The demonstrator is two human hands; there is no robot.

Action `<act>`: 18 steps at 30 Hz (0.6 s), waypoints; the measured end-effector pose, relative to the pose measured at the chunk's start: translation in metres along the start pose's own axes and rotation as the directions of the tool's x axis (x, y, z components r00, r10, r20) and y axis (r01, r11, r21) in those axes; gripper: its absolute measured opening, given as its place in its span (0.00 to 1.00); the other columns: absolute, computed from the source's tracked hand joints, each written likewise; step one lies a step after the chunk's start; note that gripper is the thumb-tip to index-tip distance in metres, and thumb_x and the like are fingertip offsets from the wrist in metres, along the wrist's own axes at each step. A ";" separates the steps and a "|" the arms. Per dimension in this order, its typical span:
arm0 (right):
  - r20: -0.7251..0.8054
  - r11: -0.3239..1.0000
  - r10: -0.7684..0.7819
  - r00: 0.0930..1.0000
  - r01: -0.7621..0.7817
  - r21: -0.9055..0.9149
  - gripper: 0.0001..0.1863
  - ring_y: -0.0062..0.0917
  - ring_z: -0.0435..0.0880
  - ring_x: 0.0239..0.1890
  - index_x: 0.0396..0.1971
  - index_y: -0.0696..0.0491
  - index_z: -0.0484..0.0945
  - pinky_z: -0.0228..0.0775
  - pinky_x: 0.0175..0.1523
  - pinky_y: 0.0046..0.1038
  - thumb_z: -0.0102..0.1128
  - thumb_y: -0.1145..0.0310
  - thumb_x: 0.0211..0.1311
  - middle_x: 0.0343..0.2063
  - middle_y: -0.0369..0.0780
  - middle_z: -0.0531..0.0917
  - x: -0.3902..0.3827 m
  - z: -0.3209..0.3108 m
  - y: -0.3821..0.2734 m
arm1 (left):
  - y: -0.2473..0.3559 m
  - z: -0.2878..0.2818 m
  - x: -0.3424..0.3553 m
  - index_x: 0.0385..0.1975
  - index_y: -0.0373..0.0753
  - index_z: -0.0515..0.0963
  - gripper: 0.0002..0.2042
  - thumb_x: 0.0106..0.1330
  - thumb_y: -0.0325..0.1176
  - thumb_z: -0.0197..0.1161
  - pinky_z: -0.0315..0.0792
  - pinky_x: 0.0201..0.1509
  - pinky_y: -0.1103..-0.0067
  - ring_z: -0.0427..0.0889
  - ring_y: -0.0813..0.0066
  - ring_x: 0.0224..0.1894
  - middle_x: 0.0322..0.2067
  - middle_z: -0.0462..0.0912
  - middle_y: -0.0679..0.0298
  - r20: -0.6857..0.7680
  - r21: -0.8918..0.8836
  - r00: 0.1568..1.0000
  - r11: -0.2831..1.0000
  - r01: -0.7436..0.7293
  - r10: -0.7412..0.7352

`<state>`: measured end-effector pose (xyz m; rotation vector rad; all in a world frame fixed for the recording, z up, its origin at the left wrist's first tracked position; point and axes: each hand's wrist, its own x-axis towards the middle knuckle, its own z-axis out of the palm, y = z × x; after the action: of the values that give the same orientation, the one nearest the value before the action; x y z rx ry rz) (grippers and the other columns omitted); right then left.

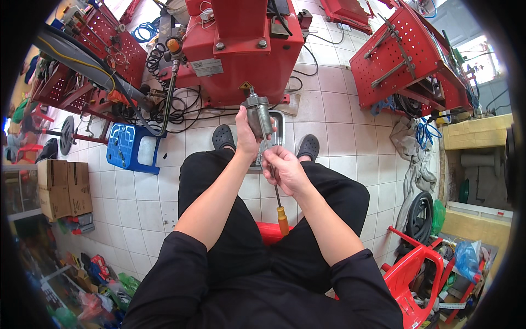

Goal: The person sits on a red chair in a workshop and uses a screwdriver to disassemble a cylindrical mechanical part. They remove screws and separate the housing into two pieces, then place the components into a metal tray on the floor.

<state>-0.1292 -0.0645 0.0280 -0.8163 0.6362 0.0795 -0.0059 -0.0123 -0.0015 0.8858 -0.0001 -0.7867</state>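
My left hand [247,134] is wrapped around a grey metal cylinder [257,117] that looks like a small starter motor, with a narrow shaft end pointing away from me. A long screwdriver [282,219] with an orange handle is pinched by its shaft in my right hand [286,169]. The handle hangs back toward my lap, while the shaft runs up along the cylinder's right side. Whether the tip touches the cylinder I cannot tell. Below both hands a silver metal tray [280,122] sits on the floor, partly hidden; its contents cannot be made out.
A big red machine [241,71] stands just ahead, with black cables on the floor to its left. A blue plastic stool [131,148] is at left, near cardboard boxes [64,188]. A red perforated tool cart [405,60] and a red chair [416,279] are at right.
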 end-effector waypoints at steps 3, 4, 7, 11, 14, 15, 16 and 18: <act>0.012 0.999 -0.024 1.000 0.024 -0.030 0.10 0.12 0.60 0.11 0.34 0.52 0.69 0.46 0.15 0.18 0.47 0.60 0.67 0.18 0.31 0.72 0.001 -0.006 0.001 | -0.002 0.002 0.000 0.39 0.42 0.71 0.28 0.64 0.62 0.35 0.69 0.21 0.78 0.80 0.71 0.25 0.24 0.79 0.62 0.019 0.010 1.000 1.000 -0.008 0.008; 0.039 1.000 -0.021 0.999 0.021 -0.020 0.10 0.12 0.60 0.11 0.34 0.52 0.69 0.46 0.15 0.18 0.48 0.61 0.66 0.18 0.32 0.72 0.001 -0.010 0.000 | -0.002 0.003 -0.001 0.39 0.42 0.71 0.28 0.64 0.62 0.35 0.69 0.21 0.78 0.80 0.71 0.25 0.24 0.79 0.62 0.028 0.013 1.000 1.000 -0.012 0.012; 0.180 0.968 0.068 0.981 -0.109 0.225 0.10 0.14 0.65 0.14 0.39 0.53 0.68 0.51 0.16 0.15 0.50 0.63 0.66 0.20 0.33 0.71 -0.001 -0.014 -0.007 | -0.002 0.003 -0.002 0.39 0.42 0.72 0.28 0.64 0.61 0.35 0.68 0.21 0.78 0.79 0.71 0.24 0.25 0.79 0.62 0.021 0.033 1.000 0.999 0.001 -0.002; 0.129 0.984 0.047 0.991 -0.068 0.167 0.09 0.13 0.64 0.14 0.38 0.54 0.69 0.49 0.16 0.15 0.50 0.64 0.65 0.19 0.32 0.70 -0.002 -0.010 -0.004 | -0.003 0.001 -0.001 0.39 0.42 0.72 0.28 0.64 0.61 0.35 0.68 0.22 0.78 0.79 0.71 0.24 0.24 0.79 0.62 0.041 0.003 0.999 1.000 -0.008 0.008; 0.042 0.998 -0.010 0.999 0.008 0.063 0.09 0.13 0.63 0.13 0.37 0.53 0.69 0.48 0.16 0.16 0.50 0.64 0.65 0.19 0.31 0.70 -0.002 -0.002 -0.002 | -0.003 0.002 -0.001 0.39 0.42 0.72 0.28 0.64 0.61 0.35 0.68 0.22 0.78 0.79 0.71 0.25 0.24 0.79 0.62 0.031 0.003 1.000 1.000 0.002 -0.002; 0.035 0.999 -0.029 0.999 0.028 0.030 0.08 0.13 0.63 0.13 0.35 0.52 0.69 0.48 0.16 0.16 0.51 0.64 0.65 0.19 0.31 0.71 -0.002 -0.003 -0.001 | -0.003 0.004 -0.002 0.38 0.42 0.72 0.28 0.64 0.61 0.35 0.68 0.22 0.78 0.79 0.71 0.25 0.24 0.79 0.62 0.031 0.011 1.000 1.000 0.003 -0.003; 0.029 0.999 -0.049 0.998 0.049 -0.005 0.07 0.13 0.63 0.13 0.34 0.51 0.69 0.47 0.16 0.16 0.51 0.64 0.64 0.20 0.31 0.72 -0.002 -0.004 0.000 | -0.003 0.005 -0.003 0.38 0.42 0.72 0.28 0.64 0.61 0.35 0.68 0.23 0.78 0.79 0.71 0.25 0.24 0.79 0.62 0.030 0.020 1.000 1.000 0.004 -0.005; 0.051 0.996 0.010 0.999 -0.014 0.089 0.07 0.14 0.64 0.13 0.33 0.51 0.69 0.48 0.16 0.16 0.51 0.64 0.64 0.20 0.31 0.72 -0.003 -0.004 -0.005 | -0.003 0.006 -0.005 0.37 0.41 0.73 0.28 0.64 0.61 0.35 0.68 0.23 0.77 0.79 0.71 0.25 0.24 0.79 0.62 0.016 0.042 1.000 0.999 0.017 -0.018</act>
<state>-0.1319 -0.0701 0.0309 -0.7223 0.5929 0.0820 -0.0130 -0.0147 0.0016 0.9197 -0.0236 -0.8129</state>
